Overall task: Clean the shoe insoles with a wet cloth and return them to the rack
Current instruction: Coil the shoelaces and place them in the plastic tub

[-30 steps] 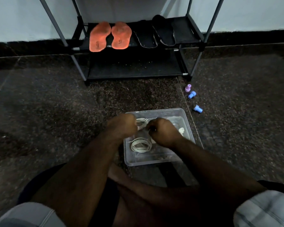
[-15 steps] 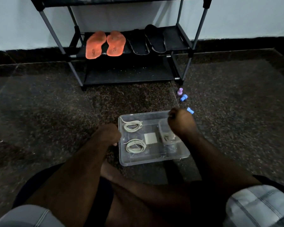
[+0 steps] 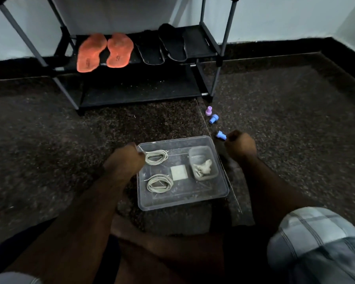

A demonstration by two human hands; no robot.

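Orange insoles point(image 3: 104, 52), two in number, lie side by side on the upper shelf of the rack point(image 3: 195, 43); two black insoles point(image 3: 162, 46) lie just to their right on the same shelf. All four are on the rack and none is in a hand, so on this evidence cleaning has either not begun or is already finished; the dim light does not show whether any insole is wet or wiped.

One clear tray point(image 3: 182, 199) sits on the floor in front of the seated person. It holds two coiled laces point(image 3: 157, 171), one small pale square point(image 3: 179, 172), and one small tub point(image 3: 203, 162) containing a crumpled grey cloth point(image 3: 203, 168). The cloth is in the tub and untouched; whether it is wet cannot be told.

Three small plastic caps point(image 3: 213, 118) lie on the floor right of the tray: one purple, two blue.

Left hand point(image 3: 129, 156): fingers curled, at the tray's left rim beside the upper lace; whether it has hold of the lace end cannot be told. Right hand point(image 3: 241, 143): curled into a fist just beside the nearest blue cap, outside the tray; what it holds, if anything, is hidden.

Judged outstanding: taking up the cloth, wiping each of four insoles, returning them to the shelf.
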